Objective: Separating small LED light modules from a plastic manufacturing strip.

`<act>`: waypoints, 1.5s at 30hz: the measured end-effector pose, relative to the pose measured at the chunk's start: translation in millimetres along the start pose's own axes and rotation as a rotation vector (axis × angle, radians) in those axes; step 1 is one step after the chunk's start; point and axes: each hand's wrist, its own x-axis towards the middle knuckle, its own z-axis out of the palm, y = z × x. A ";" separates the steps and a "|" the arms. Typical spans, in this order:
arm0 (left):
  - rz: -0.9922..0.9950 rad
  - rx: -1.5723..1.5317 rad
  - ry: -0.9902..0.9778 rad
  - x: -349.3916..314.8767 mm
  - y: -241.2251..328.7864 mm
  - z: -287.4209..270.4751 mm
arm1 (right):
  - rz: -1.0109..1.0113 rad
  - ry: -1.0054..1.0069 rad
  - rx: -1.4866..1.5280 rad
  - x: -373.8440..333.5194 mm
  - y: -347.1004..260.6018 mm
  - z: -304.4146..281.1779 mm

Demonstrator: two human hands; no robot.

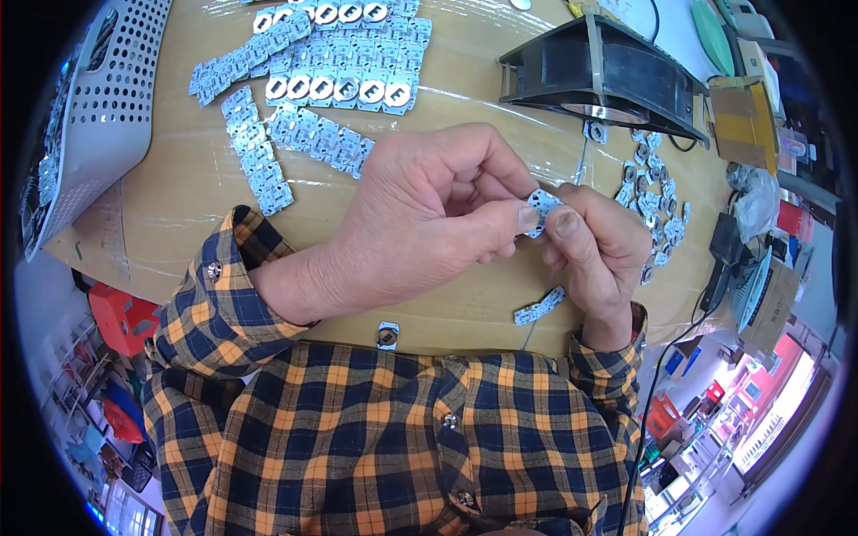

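Hands: two, both bare, above the brown table top (447,313); they meet at one small piece.
Left hand (429,201): its thumb and forefinger are closed upon the left edge of the piece, and the other fingers are curled behind.
Right hand (603,246): its thumb presses on the right side of the same piece; the fingers are bent under it, partly hidden, in a gripping manner.
Held piece: one small white-and-blue circuit board (542,204), between the two hands, raised over the table; how many sections it has, I cannot tell, because the thumbs cover a part.
Short strip: one narrow blue-white strip of boards (540,306), lying on the table below the right hand.
Single board near the body: one, a small pale board with a dark centre (387,336), at the near table edge.
Loose long strips: three; one slanting blue-white strip (256,150), another running toward the left wrist, and one lying across the panels.
Panels: blue-white board panels (357,58), overlapping, so their number is not clear; the lowest row shows six round silver parts.
Loose boards: one heap of small separate boards (657,201), on the right, too crowded for exact counting.
Containers: one light grey perforated plastic basket (116,98), on the left.
Frame: one black box-like frame (559,71), at the far right side.
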 end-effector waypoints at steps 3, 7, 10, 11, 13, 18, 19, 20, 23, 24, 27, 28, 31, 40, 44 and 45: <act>0.012 0.002 -0.006 1.4 0.8 -1.1 | 0.089 0.086 0.066 -1.4 -1.4 3.2; 0.024 -0.106 -0.104 2.5 0.7 -2.9 | 0.285 0.035 0.478 -5.7 3.4 1.5; 0.017 -0.104 -0.118 2.2 2.1 -2.5 | 0.287 0.022 0.572 -8.1 7.6 2.3; -0.001 -0.111 -0.117 1.9 3.0 -1.8 | 0.279 0.009 0.588 -8.5 8.0 1.9; -0.016 -0.148 -0.090 2.6 1.9 0.5 | 0.292 0.039 0.565 -8.1 8.1 1.9; 0.322 0.134 0.057 1.3 -10.0 2.0 | 0.319 0.151 0.480 -5.3 2.9 7.1; 0.431 0.360 0.033 1.1 -6.8 -1.2 | 0.324 0.132 0.517 -6.1 3.8 7.2; 0.537 0.586 0.009 1.0 -4.2 -4.3 | 0.330 0.113 0.554 -6.4 4.0 7.6; 0.622 0.735 -0.036 3.5 -3.5 -12.1 | 0.345 0.097 0.542 -3.1 5.3 8.6; 0.613 0.739 -0.037 3.1 -4.4 -13.6 | 0.348 0.095 0.551 -2.4 2.5 8.5; 0.642 0.836 -0.103 2.1 0.4 -13.5 | 0.226 0.270 0.147 5.3 0.6 6.0; 0.594 0.889 -0.080 -1.2 9.7 -9.2 | 0.219 0.289 0.155 4.4 1.9 2.5; 0.578 1.000 -0.147 -18.8 22.3 -10.1 | 0.192 0.462 0.252 -4.6 5.3 -22.4; 0.289 1.520 -0.538 -60.3 0.0 5.0 | -0.035 0.545 0.166 -13.5 -5.0 -28.6; 0.370 1.469 -0.495 -28.9 -11.2 34.1 | -0.125 0.515 0.262 -24.6 -8.6 -31.5; 0.378 1.480 -0.513 -22.8 -14.2 40.8 | -0.117 0.572 0.286 -29.0 -10.6 -33.3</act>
